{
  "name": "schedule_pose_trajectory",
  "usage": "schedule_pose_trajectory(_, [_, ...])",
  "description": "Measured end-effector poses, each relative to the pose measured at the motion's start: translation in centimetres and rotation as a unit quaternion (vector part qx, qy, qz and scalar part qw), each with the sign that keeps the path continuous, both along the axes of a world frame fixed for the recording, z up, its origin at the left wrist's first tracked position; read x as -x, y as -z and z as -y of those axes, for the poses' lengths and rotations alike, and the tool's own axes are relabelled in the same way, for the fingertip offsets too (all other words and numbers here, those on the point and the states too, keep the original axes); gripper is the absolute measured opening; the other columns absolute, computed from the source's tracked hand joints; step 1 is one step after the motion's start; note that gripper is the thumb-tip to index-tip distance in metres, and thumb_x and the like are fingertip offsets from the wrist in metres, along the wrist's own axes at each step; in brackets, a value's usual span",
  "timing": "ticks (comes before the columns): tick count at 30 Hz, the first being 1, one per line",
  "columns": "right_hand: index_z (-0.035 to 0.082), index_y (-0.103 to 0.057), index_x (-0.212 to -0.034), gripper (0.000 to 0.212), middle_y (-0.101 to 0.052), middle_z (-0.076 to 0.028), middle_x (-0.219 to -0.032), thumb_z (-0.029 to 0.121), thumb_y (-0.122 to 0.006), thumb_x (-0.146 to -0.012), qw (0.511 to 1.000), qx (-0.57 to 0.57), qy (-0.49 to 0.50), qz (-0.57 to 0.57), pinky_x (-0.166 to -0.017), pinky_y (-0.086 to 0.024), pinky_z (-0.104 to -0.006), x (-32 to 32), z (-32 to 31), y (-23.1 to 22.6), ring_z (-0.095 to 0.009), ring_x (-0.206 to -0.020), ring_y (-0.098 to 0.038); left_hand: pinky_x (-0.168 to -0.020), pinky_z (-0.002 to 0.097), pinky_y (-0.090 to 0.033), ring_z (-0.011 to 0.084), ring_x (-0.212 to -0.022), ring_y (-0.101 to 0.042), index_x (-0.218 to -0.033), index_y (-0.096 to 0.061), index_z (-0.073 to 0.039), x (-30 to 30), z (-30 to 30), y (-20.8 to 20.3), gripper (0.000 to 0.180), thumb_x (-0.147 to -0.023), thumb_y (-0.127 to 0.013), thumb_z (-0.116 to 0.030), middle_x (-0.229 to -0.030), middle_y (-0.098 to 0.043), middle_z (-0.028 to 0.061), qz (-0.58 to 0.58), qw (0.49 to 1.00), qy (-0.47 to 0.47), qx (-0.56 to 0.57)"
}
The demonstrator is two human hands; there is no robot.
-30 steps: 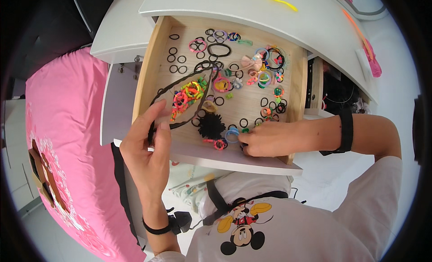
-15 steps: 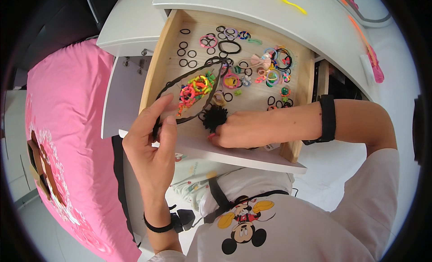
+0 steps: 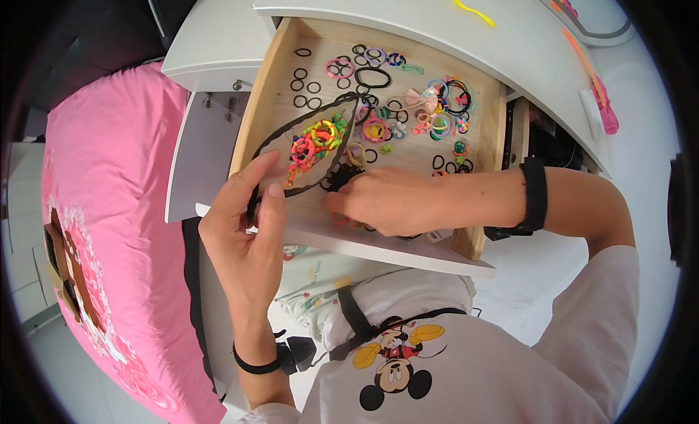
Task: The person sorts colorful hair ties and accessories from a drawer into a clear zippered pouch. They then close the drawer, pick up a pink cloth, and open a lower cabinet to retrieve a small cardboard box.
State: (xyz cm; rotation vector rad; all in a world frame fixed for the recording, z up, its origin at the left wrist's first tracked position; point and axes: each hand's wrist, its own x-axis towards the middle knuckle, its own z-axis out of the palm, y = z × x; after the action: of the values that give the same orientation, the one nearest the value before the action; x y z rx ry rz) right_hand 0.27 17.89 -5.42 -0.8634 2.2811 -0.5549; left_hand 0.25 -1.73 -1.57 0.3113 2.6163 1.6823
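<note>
My left hand (image 3: 244,224) pinches the near edge of a see-through pouch (image 3: 271,143) with black trim, held tilted with its mouth spread wide. Bright neon hair ties (image 3: 313,147) in pink, orange, yellow and green lie bunched in it. Inside the drawer's near side, my right hand (image 3: 389,198) is closed, palm down, its fingertips mostly hidden from view. A fuzzy black hair tie (image 3: 341,178) shows against its knuckles, next to the pouch. Pink and orange hair ties (image 3: 342,220) peek out below that hand.
The pulled-out wooden drawer (image 3: 251,132) holds small black hair ties (image 3: 300,101), coloured hair ties and a pale bow (image 3: 422,98). A white tabletop (image 3: 408,16) overhangs its far side, with a yellow strip (image 3: 473,12) on it. Pink bedding (image 3: 116,169) lies to the left.
My right hand has lifted and moved slightly left, covering part of the fuzzy black hair tie. Pink and orange hair ties below it are more exposed. My left hand stays put.
</note>
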Motion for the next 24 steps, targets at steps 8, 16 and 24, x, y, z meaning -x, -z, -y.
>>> schedule_pose_trajectory(8, [-0.001,-0.059,-0.079,0.010,-0.060,-0.015,-0.086,0.004,-0.066,-0.074,0.997,0.035,0.021,-0.065,-0.069,-0.050,-0.0454,-0.2,0.8,2.2,-0.034,-0.085,-0.062,-0.049,0.0159,-0.034,0.0009,-0.061,-0.046,-0.117,-0.065,0.001,-0.4,0.0,-0.6,0.027,-0.092,-0.056,-0.003,-0.097,-0.070,0.0036,-0.004,1.000,-0.015,0.004])
schedule_pose_trajectory(16, [0.001,-0.064,-0.086,0.014,-0.060,-0.009,-0.081,0.003,-0.070,-0.073,0.958,0.174,0.229,-0.007,-0.069,-0.047,-0.0333,-1.5,-6.0,-5.0,-0.020,-0.072,-0.059,-0.056,0.0166,-0.036,0.0011,-0.066,-0.047,-0.112,-0.066,0.003,-0.4,-1.8,-0.6,0.025,-0.088,-0.060,-0.002,-0.087,-0.066,0.0010,0.029,0.999,-0.011,-0.032])
schedule_pose_trajectory(24, [0.001,-0.061,-0.084,0.011,-0.057,-0.007,-0.072,0.001,-0.069,-0.077,0.911,0.215,0.244,-0.254,-0.057,-0.045,-0.0301,-0.5,-6.1,-9.2,-0.019,-0.062,-0.057,-0.054,0.0179,-0.037,0.0029,-0.064,-0.048,-0.115,-0.065,0.003,-0.8,-5.3,-1.4,0.029,-0.087,-0.060,0.001,-0.088,-0.065,0.0018,0.018,0.993,0.082,-0.086])
